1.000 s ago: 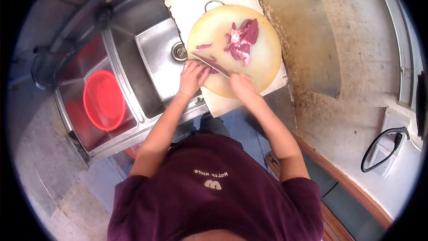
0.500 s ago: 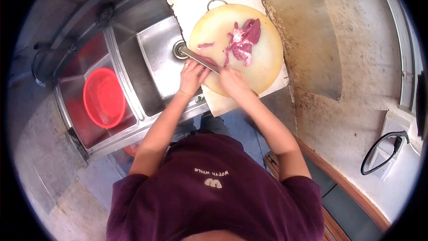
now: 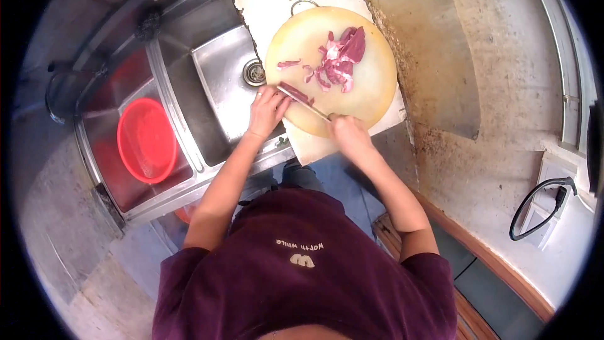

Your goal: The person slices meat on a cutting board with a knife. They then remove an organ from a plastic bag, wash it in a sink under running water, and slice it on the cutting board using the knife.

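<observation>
Head view: beside the steel sink [image 3: 217, 72], a round board [image 3: 374, 91] holds the meat pile [image 3: 353, 45]. The left hand [image 3: 265, 113] curls near a meat strip [image 3: 294, 92], its grip unclear; the right hand [image 3: 352, 137] grips the knife [image 3: 306, 104]. Slicing seems underway; another cut calls for clear fingertips.

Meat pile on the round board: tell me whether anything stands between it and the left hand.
Yes. The knife and a strip of meat along its far side lie between the left hand and the meat pile.
</observation>
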`<action>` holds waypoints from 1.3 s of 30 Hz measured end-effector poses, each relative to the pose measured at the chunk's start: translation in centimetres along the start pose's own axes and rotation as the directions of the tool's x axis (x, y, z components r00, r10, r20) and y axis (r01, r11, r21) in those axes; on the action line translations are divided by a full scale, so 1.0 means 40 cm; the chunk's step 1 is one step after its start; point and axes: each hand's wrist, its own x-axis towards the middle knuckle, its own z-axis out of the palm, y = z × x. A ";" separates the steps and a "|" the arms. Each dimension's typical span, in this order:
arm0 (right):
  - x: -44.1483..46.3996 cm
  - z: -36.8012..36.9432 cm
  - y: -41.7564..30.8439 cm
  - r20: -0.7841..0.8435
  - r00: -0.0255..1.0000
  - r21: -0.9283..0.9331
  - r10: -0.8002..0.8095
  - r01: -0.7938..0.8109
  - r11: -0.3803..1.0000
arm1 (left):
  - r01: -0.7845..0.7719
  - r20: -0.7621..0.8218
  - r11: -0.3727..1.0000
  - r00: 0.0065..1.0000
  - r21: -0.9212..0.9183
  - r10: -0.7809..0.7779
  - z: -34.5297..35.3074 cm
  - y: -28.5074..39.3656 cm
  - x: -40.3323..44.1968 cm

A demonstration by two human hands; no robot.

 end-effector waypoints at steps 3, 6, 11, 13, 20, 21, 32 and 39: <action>0.047 0.024 -0.041 -0.049 0.997 0.001 -0.063 0.063 0.998 | 0.041 0.005 0.999 0.999 -0.027 -0.041 0.007 -0.013 -0.003; 0.168 0.018 -0.121 0.043 0.993 -0.035 -0.112 0.113 0.993 | 0.010 0.007 1.000 1.000 0.005 -0.010 0.003 -0.003 0.005; 0.129 0.026 -0.064 0.060 0.996 -0.040 -0.061 0.063 0.997 | 0.015 0.045 0.999 0.999 -0.048 -0.013 -0.014 -0.001 0.009; 0.076 0.036 0.030 0.020 0.999 0.013 -0.028 0.028 1.000 | 0.017 0.042 0.996 0.999 -0.088 -0.013 -0.019 -0.001 0.007; 0.031 -0.026 -0.004 0.010 0.997 0.084 0.075 -0.075 0.994 | 0.014 -0.009 0.997 1.000 -0.074 -0.015 -0.023 0.006 0.004; 0.013 -0.019 -0.023 -0.004 1.000 -0.013 -0.015 0.015 1.000 | 0.008 -0.009 0.998 1.000 -0.057 -0.009 -0.021 0.003 -0.002; 0.136 0.040 -0.090 0.038 0.997 -0.046 -0.067 0.069 0.997 | 0.060 0.014 0.998 0.998 -0.033 -0.059 -0.012 -0.005 -0.006; 0.040 -0.014 0.049 -0.009 0.993 0.120 0.118 -0.116 0.986 | 0.000 -0.010 0.998 1.000 -0.071 0.000 -0.030 0.003 0.001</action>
